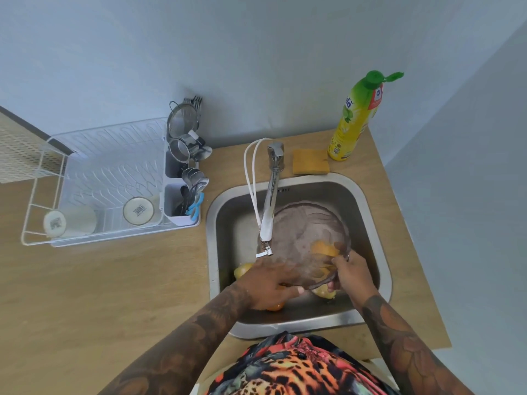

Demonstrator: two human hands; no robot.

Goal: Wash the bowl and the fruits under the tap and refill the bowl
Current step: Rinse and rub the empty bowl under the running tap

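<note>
Wooden table (119,280), steel sink (373,218). Bowl (305,240) sat tilted in the sink under the tap (269,206); right hand (352,276) pinched its rim, left hand (271,283) gripped the near edge. Fruits (242,270) lay loose below (flow unclear). Best rotate the bowl, keeping both grips firm.

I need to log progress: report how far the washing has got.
Done: the fruits are out of the bowl, lying in the sink. In hand: both hands, left and right, hold the glass bowl tilted by the tap. Left: washing the fruits, refilling the bowl.
</note>
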